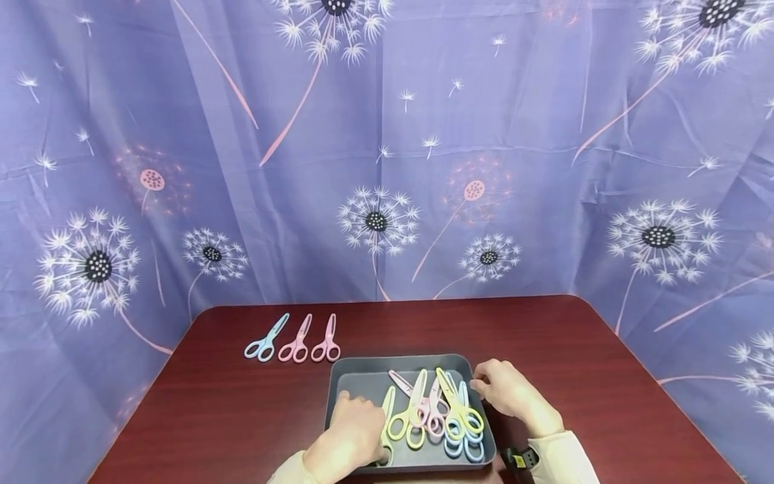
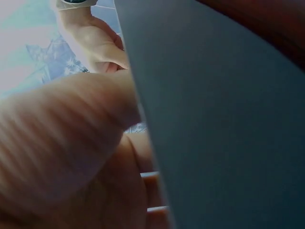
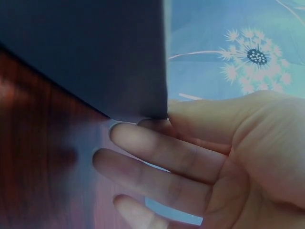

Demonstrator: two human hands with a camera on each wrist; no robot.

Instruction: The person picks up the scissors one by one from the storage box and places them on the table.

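A grey tray holds a pile of yellow, pink and blue scissors. My left hand reaches over the tray's left wall, its fingertips hidden inside. Right beside it lies a pair of yellow-green scissors, partly covered by the hand. In the left wrist view the thumb and fingers pass behind the tray wall, so their hold is hidden. My right hand grips the tray's right rim. In the right wrist view its thumb goes behind the tray edge, and the fingers stay outside, below the corner.
Blue scissors and two pairs of pink scissors lie in a row, tips pointing away, at the back left of the dark red table. A purple dandelion-print curtain hangs behind. A black watch is on my right wrist.
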